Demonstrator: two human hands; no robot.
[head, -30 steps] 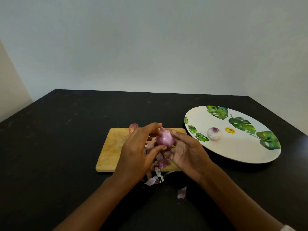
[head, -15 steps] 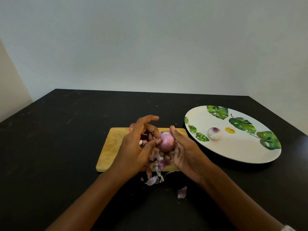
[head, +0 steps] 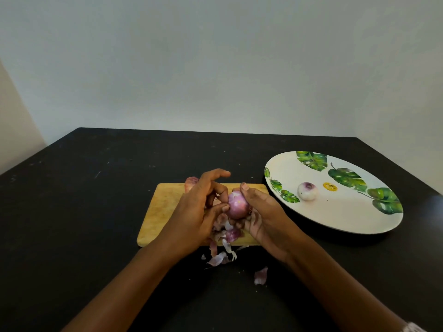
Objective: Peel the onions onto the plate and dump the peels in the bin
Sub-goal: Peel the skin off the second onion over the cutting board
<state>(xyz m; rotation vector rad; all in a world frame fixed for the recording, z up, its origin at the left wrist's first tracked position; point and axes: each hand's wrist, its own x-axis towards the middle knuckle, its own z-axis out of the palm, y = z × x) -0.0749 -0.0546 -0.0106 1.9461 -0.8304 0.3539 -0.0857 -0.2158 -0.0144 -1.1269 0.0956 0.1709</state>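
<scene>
1. The left hand (head: 194,212), over the cutting board (head: 163,207), pinches the left side of the onion (head: 236,204) with its thumb and curled fingers.
2. The onion sits between both hands, above loose peels (head: 223,248).
3. The right hand (head: 266,216) grips it from the right.
4. A peeled onion (head: 308,191) lies on the plate (head: 347,219), well apart.

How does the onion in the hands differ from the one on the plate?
The held onion is pink-purple; the plate onion is mostly white with a purple top. The held onion is gripped by the right hand and pinched by the left hand above the cutting board; the plate onion lies untouched on the plate. Both are small and round.
</scene>
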